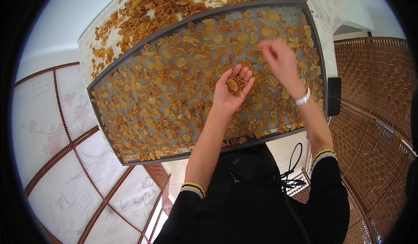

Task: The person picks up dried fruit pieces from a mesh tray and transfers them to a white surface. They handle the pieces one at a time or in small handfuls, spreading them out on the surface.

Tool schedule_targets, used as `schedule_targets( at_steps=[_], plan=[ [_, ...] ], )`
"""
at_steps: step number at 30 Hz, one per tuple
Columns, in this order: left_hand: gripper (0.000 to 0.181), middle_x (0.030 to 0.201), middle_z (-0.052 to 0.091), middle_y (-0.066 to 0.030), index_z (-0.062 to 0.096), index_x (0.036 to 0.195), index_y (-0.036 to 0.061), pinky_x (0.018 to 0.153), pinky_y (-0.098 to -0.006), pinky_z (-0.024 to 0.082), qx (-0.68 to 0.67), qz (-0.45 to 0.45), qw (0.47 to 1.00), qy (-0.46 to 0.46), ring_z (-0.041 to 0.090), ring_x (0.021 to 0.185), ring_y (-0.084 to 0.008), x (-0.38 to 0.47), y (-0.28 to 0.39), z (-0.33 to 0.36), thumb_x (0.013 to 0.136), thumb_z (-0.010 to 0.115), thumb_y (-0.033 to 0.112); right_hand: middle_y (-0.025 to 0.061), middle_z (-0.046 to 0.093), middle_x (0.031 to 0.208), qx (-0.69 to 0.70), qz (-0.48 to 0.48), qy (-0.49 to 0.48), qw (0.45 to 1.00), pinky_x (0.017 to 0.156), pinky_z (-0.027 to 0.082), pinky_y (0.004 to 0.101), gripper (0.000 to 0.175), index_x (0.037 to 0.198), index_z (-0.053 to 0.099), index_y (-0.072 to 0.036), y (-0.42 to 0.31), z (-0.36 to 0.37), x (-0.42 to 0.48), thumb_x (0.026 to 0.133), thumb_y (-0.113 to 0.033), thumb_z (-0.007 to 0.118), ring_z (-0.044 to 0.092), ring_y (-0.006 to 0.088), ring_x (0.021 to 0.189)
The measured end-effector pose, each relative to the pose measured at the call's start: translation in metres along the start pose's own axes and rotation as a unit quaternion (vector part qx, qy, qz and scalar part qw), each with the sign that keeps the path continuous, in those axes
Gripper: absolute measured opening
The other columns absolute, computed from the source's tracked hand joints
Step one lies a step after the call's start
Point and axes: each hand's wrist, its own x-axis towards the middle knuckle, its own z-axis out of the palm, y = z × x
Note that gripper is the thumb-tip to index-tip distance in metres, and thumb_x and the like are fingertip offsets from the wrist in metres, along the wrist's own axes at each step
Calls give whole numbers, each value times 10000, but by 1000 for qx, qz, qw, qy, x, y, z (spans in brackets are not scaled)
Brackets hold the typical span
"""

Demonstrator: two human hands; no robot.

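My left hand [230, 92] is palm up with fingers curled, cupping a small heap of dried amber slices [233, 84]. Beyond it, toward the upper right, my right hand [279, 58] hovers above a dark-framed mesh screen [206, 53]. Motion blur covers its fingertips, which look drawn together; whether they hold a slice cannot be told. Yellow-brown dried slices [153, 117] are spread across the mesh, closer together at the lower left and sparser near the upper right. A silvery bracelet [303, 97] circles my right wrist.
Behind the screen, a loose pile of the same slices [160, 5] covers part of a pale patterned tablecloth [89, 48]. Brown woven panels [369, 67] stand at right, a printed folding screen [42, 103] at left. Black cables [292, 178] hang by my right side.
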Motion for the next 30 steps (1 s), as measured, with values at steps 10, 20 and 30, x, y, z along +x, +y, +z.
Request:
schedule_targets(
  at_steps=[10,20,30],
  plan=[
    [292,1099,562,-146,536,1073,8,938,-376,411,54,14,998,24,513,1060,-271,-28,-2,5,923,391,213,44,555,786,-59,-110,-64,990,600,489,310,319,952,578,-113,-79,21,-88,665,-186,700,591,201,745],
    [291,1077,568,-124,565,1037,15,933,-382,407,51,-22,998,4,522,1012,-261,-63,-3,8,927,385,215,55,582,742,-107,-10,-1,994,553,481,333,267,921,574,-124,-122,28,-114,696,-219,682,599,218,693],
    [303,1012,565,-111,543,1048,27,899,-367,433,74,8,996,45,533,954,-235,-68,-15,2,935,383,258,55,572,699,-68,-58,-24,996,529,474,334,150,841,564,-120,-125,21,-118,733,-191,641,589,234,626]
  ],
)
